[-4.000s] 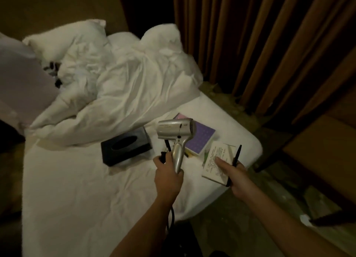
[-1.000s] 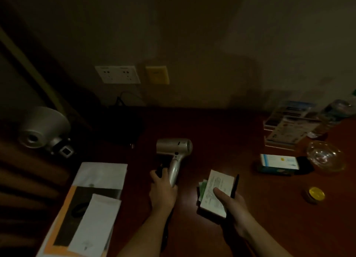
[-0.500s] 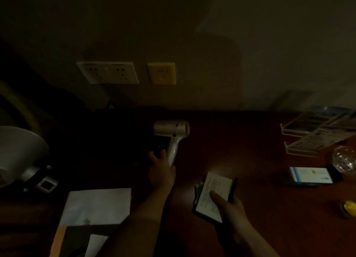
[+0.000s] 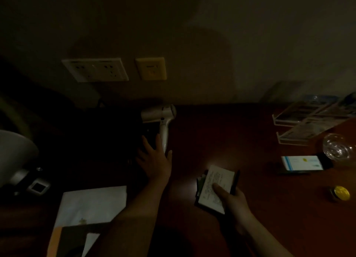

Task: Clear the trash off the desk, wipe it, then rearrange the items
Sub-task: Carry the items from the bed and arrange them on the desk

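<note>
A silver hair dryer (image 4: 162,118) lies on the dark wooden desk (image 4: 221,137) close to the back wall, its handle pointing toward me. My left hand (image 4: 155,160) hovers just below the handle with fingers spread, holding nothing. My right hand (image 4: 230,198) grips a white notepad (image 4: 215,187) together with a black pen (image 4: 236,181) and some green paper under the pad, low over the desk.
White papers and an orange folder (image 4: 90,206) lie at the front left, a lamp (image 4: 13,156) at far left. At right are brochure racks (image 4: 304,122), a glass dish (image 4: 337,147), a white-blue box (image 4: 302,163) and a yellow-lidded tin (image 4: 341,193). Wall sockets (image 4: 96,69) sit above.
I turned from the bed to the desk. My left hand set the hair dryer down near the wall and let go of it; my right hand keeps the notepad and pen.
</note>
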Tool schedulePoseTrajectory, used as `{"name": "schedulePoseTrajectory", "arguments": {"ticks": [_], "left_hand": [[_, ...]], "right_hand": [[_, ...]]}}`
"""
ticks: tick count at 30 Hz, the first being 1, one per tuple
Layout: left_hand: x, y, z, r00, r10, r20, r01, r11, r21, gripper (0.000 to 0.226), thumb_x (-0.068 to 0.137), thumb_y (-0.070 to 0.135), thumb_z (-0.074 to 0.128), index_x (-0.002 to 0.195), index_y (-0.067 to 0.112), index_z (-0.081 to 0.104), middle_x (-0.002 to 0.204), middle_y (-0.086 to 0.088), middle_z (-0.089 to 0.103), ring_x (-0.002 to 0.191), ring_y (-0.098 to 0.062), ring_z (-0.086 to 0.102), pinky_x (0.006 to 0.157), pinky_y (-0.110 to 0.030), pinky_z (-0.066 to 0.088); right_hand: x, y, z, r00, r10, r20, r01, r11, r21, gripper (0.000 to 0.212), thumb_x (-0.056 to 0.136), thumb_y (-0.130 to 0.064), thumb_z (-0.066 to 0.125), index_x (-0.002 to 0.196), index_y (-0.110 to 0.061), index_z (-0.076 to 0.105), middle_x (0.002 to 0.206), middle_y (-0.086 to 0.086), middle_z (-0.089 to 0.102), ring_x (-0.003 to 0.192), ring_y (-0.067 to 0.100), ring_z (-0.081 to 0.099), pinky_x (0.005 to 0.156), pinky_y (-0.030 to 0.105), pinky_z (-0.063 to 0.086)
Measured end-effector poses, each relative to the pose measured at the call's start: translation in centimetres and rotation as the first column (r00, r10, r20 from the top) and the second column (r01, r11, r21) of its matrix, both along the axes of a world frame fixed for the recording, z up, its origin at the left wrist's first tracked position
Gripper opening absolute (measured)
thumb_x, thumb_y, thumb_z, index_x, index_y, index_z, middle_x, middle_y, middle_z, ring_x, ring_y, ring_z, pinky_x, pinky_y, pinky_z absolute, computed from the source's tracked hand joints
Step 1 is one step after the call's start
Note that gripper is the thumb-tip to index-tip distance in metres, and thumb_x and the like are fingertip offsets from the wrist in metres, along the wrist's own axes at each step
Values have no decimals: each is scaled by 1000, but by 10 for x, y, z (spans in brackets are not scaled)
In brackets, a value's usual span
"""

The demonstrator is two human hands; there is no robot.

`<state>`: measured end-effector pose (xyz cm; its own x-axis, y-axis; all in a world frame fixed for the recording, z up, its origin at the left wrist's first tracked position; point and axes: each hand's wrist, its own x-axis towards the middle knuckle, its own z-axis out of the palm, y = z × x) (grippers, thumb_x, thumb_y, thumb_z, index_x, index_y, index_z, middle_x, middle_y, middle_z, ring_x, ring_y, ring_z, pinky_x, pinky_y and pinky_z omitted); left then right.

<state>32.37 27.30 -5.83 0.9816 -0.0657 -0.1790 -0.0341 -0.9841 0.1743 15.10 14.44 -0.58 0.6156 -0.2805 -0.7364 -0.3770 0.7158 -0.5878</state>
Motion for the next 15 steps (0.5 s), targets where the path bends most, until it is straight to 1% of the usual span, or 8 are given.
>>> {"name": "schedulePoseTrajectory", "arguments": {"ticks": [2, 5, 6, 7, 9, 11, 13, 15], "left_hand": [[-20, -1, 3, 998, -48, 42, 48, 999, 10, 72, 93, 51, 49, 152, 31, 13, 159, -15, 3, 142, -44, 9, 111, -61, 14], [-58, -8, 5, 975, -201, 99, 195, 979, 66, 64, 94, 48, 48, 150, 26, 26, 158, -13, 10, 145, -38, 5, 112, -62, 2], [-72, -12, 6, 964, -249, 96, 240, 966, 94, 62, 95, 47, 47, 149, 26, 27, 158, -12, 12, 145, -36, 6, 112, -62, 0], [-87, -19, 6, 954, -286, 89, 276, 954, 117, 60, 94, 47, 48, 147, 25, 32, 157, -11, 16, 145, -34, 10, 112, -62, 1], [-117, -37, 7, 939, -331, 89, 321, 940, 115, 56, 86, 44, 62, 137, 23, 49, 148, -13, 36, 138, -35, 29, 110, -63, 16], [-145, -58, 5, 925, -374, 66, 366, 925, 107, 55, 71, 39, 78, 121, 19, 62, 133, -15, 53, 124, -38, 47, 101, -62, 34], [-174, -83, 3, 920, -390, 33, 387, 919, 83, 55, 60, 34, 86, 109, 17, 67, 121, -15, 60, 111, -38, 56, 92, -58, 46], [-204, -112, 4, 913, -408, -12, 408, 912, 52, 52, 57, 32, 87, 104, 18, 69, 115, -13, 62, 104, -36, 60, 86, -52, 50]], "right_hand": [[-13, -3, 6, 1000, -1, 9, 1, 1000, -11, 19, 92, -8, 57, 109, -15, 59, 95, 11, 73, 87, 34, 70, 66, 48, 57], [-40, -15, 12, 1000, -23, 6, 23, 1000, -6, 18, 92, -9, 57, 108, -17, 61, 98, 12, 73, 90, 35, 70, 71, 51, 56], [-50, -21, 13, 999, -35, -6, 35, 999, -9, 19, 91, -9, 58, 108, -17, 61, 100, 13, 72, 90, 36, 69, 72, 52, 56], [-62, -28, 11, 999, -47, -20, 47, 999, -19, 19, 91, -10, 59, 108, -17, 62, 100, 14, 72, 89, 37, 69, 74, 54, 56], [-86, -45, 8, 997, -67, -41, 66, 997, -39, 19, 90, -10, 61, 107, -17, 62, 96, 14, 73, 85, 37, 70, 77, 56, 55], [-112, -66, 3, 995, -85, -61, 81, 994, -67, 22, 88, -10, 63, 109, -18, 61, 99, 15, 72, 87, 37, 70, 79, 57, 54], [-140, -94, -2, 993, -87, -81, 78, 991, -104, 28, 87, -10, 64, 114, -18, 60, 105, 15, 70, 92, 38, 68, 82, 59, 53], [-171, -124, -7, 993, -67, -99, 55, 991, -123, 31, 86, -10, 66, 115, -18, 60, 107, 15, 70, 94, 38, 67, 82, 60, 53]]}}
